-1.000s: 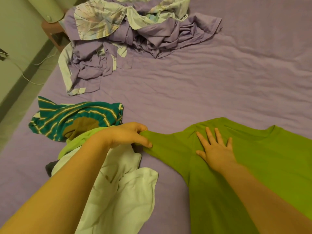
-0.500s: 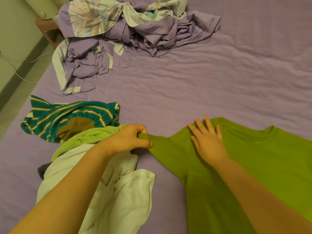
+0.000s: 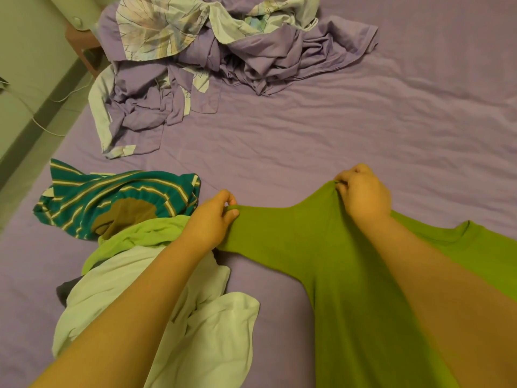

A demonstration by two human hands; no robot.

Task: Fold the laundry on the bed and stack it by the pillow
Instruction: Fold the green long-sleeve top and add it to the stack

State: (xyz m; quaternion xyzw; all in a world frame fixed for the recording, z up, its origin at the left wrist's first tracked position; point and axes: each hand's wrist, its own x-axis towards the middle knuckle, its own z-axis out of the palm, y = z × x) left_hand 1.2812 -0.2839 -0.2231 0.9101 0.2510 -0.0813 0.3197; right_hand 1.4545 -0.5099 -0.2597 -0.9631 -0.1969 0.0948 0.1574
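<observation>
**On the bed, both hands grip a green shirt**

Near the front of the bed, the olive-green T-shirt (image 3: 349, 275) lies spread on the purple sheet (image 3: 363, 141), its body running toward the person and its round neckline off to the right. The left hand (image 3: 208, 222) pinches the end of the shirt's sleeve between thumb and curled fingers, drawing it out to the left. The right hand (image 3: 363, 191) is curled round a bunch of fabric at the shoulder, which rises into a small peak above the sheet. Both bare forearms reach in from the lower edge, the right one lying over the shirt's chest.

Just left of the sleeve sits a loose pile of unfolded laundry. A white garment (image 3: 195, 331) lies nearest, partly under the left forearm; a light-green piece (image 3: 134, 239) rests on its far edge, and a teal striped shirt (image 3: 112, 197) with a brown lining lies beyond that. A sliver of dark cloth (image 3: 65, 291) shows at the pile's left side.

Farther off, toward the top left, a rumpled purple bedcover with a pale leaf print (image 3: 209, 51) is heaped on the sheet, well apart from the shirt. Beyond the bed's left edge a pale floor (image 3: 36, 141) shows, with a thin white cable (image 3: 56, 102) trailing across it.
</observation>
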